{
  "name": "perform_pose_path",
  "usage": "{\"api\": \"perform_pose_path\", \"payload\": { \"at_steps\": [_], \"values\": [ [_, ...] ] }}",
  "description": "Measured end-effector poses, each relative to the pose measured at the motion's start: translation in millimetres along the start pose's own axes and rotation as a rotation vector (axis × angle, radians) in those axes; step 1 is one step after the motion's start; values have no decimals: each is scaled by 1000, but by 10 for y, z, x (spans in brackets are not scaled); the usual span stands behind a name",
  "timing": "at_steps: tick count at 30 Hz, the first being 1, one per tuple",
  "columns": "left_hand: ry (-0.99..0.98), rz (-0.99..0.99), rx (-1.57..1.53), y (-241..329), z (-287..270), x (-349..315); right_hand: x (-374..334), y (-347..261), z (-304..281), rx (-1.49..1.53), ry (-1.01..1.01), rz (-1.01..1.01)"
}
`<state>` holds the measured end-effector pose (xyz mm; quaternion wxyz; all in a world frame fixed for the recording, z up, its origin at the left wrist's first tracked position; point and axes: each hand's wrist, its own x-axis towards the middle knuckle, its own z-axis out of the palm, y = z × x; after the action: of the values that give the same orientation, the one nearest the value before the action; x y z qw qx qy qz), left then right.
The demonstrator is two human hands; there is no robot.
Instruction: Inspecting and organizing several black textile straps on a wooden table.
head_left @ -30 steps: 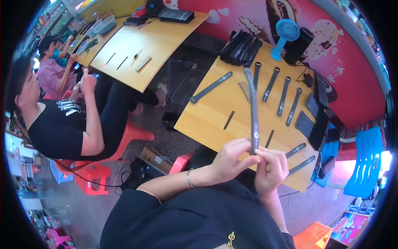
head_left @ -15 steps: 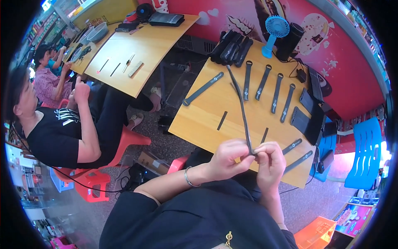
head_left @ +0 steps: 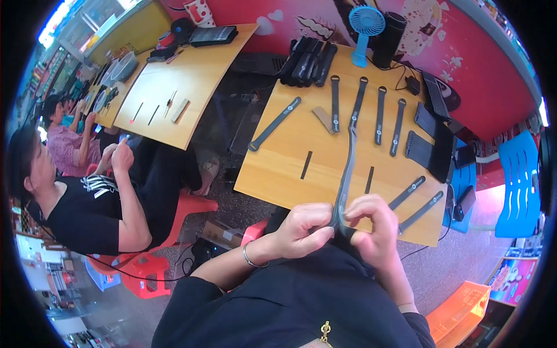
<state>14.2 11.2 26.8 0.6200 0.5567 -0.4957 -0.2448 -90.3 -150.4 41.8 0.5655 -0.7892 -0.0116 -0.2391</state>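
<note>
Yr table [head_left: 272, 168]: wood top, ctr to R of frame. Co-worker [head_left: 87, 197] seated L of frame, dark top, hands together; other table [head_left: 168, 75] upper L. Upper ctr: bundle of blk straps [head_left: 307, 61] piled on yr table, blue fan [head_left: 366, 23] just R of it, blk cylinder [head_left: 389, 39] beside fan.

Yr L hand [head_left: 306, 229], lower ctr: grip closed, thumb + curled fingers on near end of held strap [head_left: 347, 174]. Yr R hand [head_left: 374, 226], just R of it: grip part open, thumb + index spread about same end; can't tell if it's pinching. Strap runs up from yr hands over table, far end overlapping in view a strap in the row; contact unclear.

Loose straps [head_left: 379, 116]: row of 4 upper R of ctr, 1 slanted at L, 2 lower R. Tan strip [head_left: 323, 119] beside row's L strap. 2 thin dark strips [head_left: 306, 165] mid-table. Bangle [head_left: 250, 255] on yr L wrist.
</note>
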Motion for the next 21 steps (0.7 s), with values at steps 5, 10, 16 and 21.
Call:
{"api": "perform_pose_path", "payload": {
  "at_steps": [5, 10, 16, 21],
  "values": [
    [-75, -51, 5, 68, 34, 91, 28, -50, 29, -245, -11, -176],
    [136, 126, 74, -51, 114, -5, 11, 3, 77, -272, -25, -233],
    [164, 27, 236, -23, 111, 42, 4, 13, 88, -331, 10, -286],
    [-4, 52, 220, 157, -21, 103, -41, -5, -63, 189, -119, 16]
  ]
}}
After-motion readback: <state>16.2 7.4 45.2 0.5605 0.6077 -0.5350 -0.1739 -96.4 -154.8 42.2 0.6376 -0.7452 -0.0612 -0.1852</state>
